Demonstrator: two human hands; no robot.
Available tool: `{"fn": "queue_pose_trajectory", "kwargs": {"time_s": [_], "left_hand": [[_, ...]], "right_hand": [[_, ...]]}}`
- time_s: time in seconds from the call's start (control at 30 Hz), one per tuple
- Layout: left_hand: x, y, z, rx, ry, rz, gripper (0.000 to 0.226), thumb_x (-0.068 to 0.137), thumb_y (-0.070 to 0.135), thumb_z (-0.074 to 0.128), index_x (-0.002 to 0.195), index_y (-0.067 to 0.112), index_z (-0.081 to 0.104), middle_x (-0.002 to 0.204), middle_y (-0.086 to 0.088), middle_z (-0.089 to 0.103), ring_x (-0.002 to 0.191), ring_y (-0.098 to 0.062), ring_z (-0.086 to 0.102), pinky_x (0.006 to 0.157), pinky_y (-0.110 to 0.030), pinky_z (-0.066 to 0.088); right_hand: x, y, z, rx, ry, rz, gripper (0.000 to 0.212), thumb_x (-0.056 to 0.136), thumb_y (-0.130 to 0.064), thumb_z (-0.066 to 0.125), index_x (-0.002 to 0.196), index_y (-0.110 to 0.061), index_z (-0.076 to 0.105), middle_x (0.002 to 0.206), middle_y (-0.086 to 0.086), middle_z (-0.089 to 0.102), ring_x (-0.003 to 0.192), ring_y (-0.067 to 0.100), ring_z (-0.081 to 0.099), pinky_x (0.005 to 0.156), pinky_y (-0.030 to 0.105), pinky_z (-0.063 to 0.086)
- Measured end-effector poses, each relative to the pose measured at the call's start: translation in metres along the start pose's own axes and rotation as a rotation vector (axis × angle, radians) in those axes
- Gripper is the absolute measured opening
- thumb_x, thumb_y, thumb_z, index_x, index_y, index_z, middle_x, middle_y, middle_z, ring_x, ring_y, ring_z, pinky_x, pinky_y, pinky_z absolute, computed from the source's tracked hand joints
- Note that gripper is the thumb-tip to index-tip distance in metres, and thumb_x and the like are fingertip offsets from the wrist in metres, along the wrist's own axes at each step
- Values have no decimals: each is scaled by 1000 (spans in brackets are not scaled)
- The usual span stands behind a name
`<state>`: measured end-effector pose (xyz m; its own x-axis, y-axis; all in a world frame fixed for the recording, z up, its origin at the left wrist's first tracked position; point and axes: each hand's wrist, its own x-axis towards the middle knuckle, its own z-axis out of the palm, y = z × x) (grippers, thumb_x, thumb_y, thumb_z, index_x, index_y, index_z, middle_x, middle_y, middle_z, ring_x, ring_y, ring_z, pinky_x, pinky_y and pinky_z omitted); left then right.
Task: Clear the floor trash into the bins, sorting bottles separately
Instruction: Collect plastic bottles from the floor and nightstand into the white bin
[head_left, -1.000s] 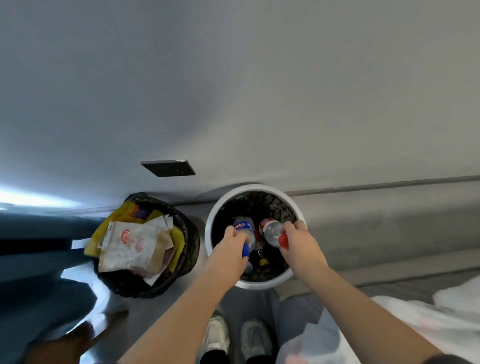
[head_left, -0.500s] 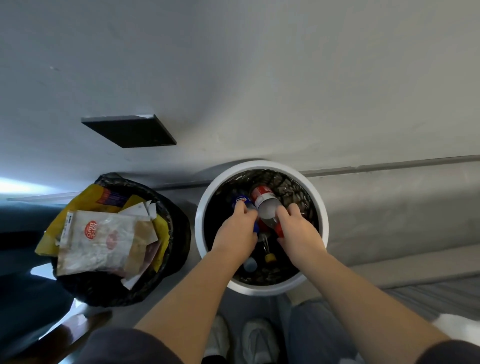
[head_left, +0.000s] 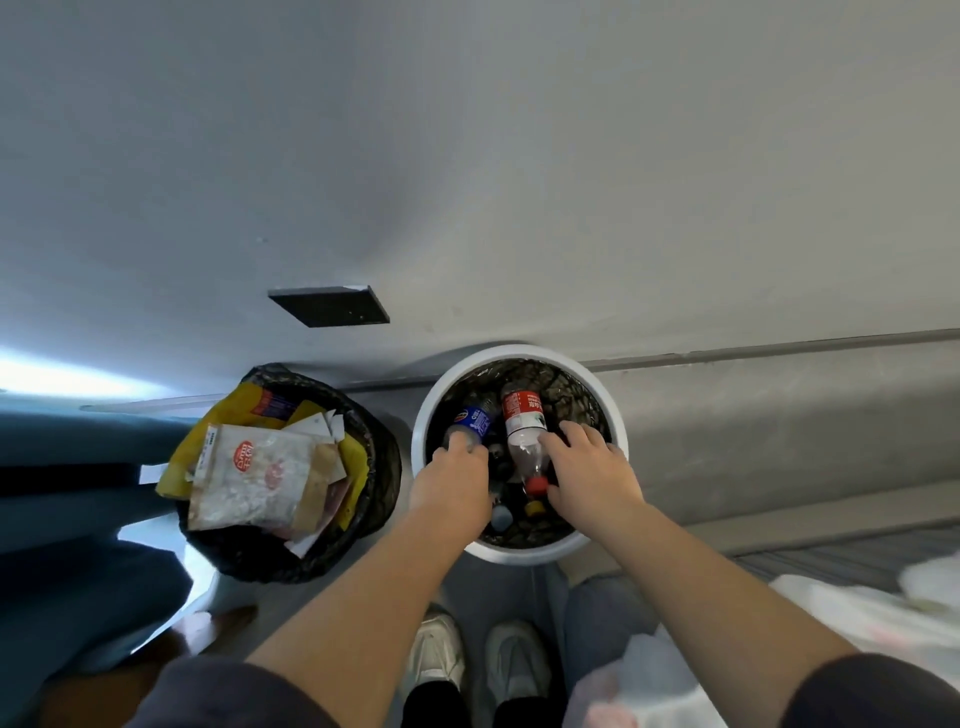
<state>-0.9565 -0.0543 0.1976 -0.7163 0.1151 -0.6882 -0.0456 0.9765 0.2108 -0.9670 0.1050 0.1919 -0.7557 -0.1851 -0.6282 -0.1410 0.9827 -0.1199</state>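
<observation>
While our left hand (head_left: 454, 483) grips the blue-labelled clear plastic bottle (head_left: 475, 420) and our right hand (head_left: 592, 473) rests spread-fingered on the red-capped clear plastic bottle (head_left: 523, 431), both inside the round white bin (head_left: 519, 555), we'd worry: smooth, light cylinders dropped on hard bottles may bounce out. Left, crinkly wrappers (head_left: 249, 478) fill the black-bagged bin (head_left: 260, 564).
</observation>
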Motion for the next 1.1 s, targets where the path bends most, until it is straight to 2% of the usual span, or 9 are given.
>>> {"fn": "queue_pose_trajectory", "kwargs": {"time_s": [0.13, 0.3, 0.37, 0.43, 0.57, 0.7, 0.8, 0.93, 1.1], "left_hand": [[-41, 4, -32, 64, 62, 56, 55, 89, 25, 57, 138, 15, 35, 135, -9, 34, 117, -25, 45, 88, -36, 49], [-114, 8, -83, 207, 195, 68, 60, 90, 40, 52, 140, 16, 30, 141, -9, 33, 126, -28, 37, 98, -41, 40], [-151, 8, -106, 252, 221, 35, 72, 91, 50, 47, 148, 18, 17, 154, -13, 17, 141, -35, 17, 111, -52, 25], [-193, 9, -128, 267, 275, 4, 78, 91, 58, 39, 151, 21, 7, 159, -12, 0, 145, -37, -3, 114, -59, 8], [-284, 17, -179, 200, 452, -71, 80, 89, 66, 31, 152, 25, 2, 159, -10, -11, 144, -37, -14, 111, -63, -6], [-375, 24, -216, 169, 600, -186, 83, 83, 71, 17, 152, 25, 7, 160, -8, -7, 145, -35, -12, 108, -64, -9], [-439, 26, -227, 104, 703, -283, 80, 86, 69, 23, 152, 26, 7, 160, -6, -9, 145, -32, -17, 108, -65, -11], [-515, 23, -229, -7, 840, -474, 78, 88, 67, 33, 151, 25, 12, 160, -7, -3, 146, -30, -12, 109, -65, -7], [-600, 4, -213, -75, 943, -751, 83, 83, 70, 22, 150, 23, 15, 160, -9, 5, 147, -31, -2, 108, -68, 2]], "right_hand": [[-37, -7, -37, -33, -10, -11, 64, 92, -32, 53, 147, -25, 22, 156, 6, 17, 146, 28, 10, 115, 46, 20], [-104, -17, -98, -93, 41, -22, 67, 94, -41, 46, 150, -28, 12, 159, 5, 8, 146, 29, 4, 115, 53, 15], [-138, -25, -125, -116, 91, -34, 70, 93, -46, 45, 151, -29, 9, 158, 5, 7, 146, 30, 2, 114, 56, 12], [-174, -35, -151, -124, 164, -57, 71, 92, -50, 45, 151, -32, 9, 159, 5, 7, 146, 31, 1, 113, 60, 9], [-242, -59, -206, -111, 325, -131, 71, 91, -55, 43, 151, -33, 13, 160, 5, 6, 147, 33, -2, 110, 64, 4], [-302, -86, -253, -66, 487, -188, 70, 91, -55, 44, 151, -30, 18, 160, 9, 8, 146, 38, 2, 108, 67, 8], [-342, -108, -278, -19, 565, -249, 74, 90, -57, 46, 151, -29, 16, 160, 10, 9, 146, 39, 4, 108, 68, 10], [-384, -146, -303, 9, 566, -379, 75, 91, -60, 36, 152, -32, 4, 161, 8, -2, 146, 36, -5, 111, 65, 5], [-430, -219, -314, -22, 571, -664, 76, 91, -61, 37, 152, -32, 2, 161, 7, -4, 146, 35, -8, 111, 65, 4]]}}
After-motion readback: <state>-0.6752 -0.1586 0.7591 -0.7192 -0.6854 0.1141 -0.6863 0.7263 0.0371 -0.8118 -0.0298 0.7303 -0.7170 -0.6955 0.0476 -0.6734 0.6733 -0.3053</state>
